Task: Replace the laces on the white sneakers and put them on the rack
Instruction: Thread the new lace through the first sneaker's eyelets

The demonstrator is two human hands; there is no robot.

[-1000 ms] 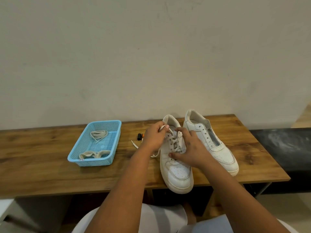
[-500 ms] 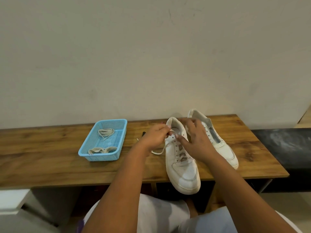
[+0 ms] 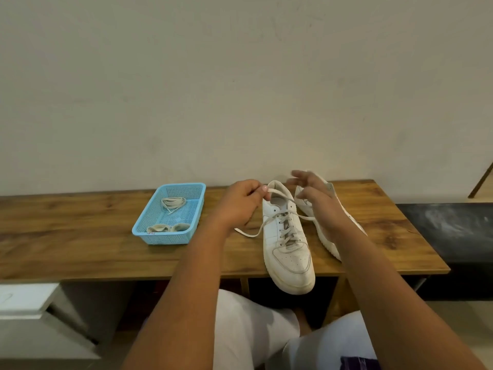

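The laced sneaker point(image 3: 286, 236) lies on the wooden counter point(image 3: 80, 241) with its toe hanging over the near edge, toward the person, which puts the eyelet rows straight under the eyes and within easy reach of both hands. The left hand point(image 3: 237, 204) pinches one end of the lace point(image 3: 280, 194) between thumb and curled fingers just above the collar, holding it taut across the opening; that looks like a way to keep tension while the crossings are worked. The lace's other end trails over the shoe's left side onto the counter. The right hand point(image 3: 317, 198) hovers above the second sneaker point(image 3: 346, 222), fingers spread and relaxed, gripping nothing; I judge it is between grasps, ready to take a strand. That second sneaker lies just beside the first, on its right, largely hidden by the right hand and forearm, so whether it carries a lace cannot be told. A blue basket point(image 3: 149, 222) near the far edge, left of the shoes, holds bundles of laces point(image 3: 172, 202), kept together and out of the working area. No rack is in view.
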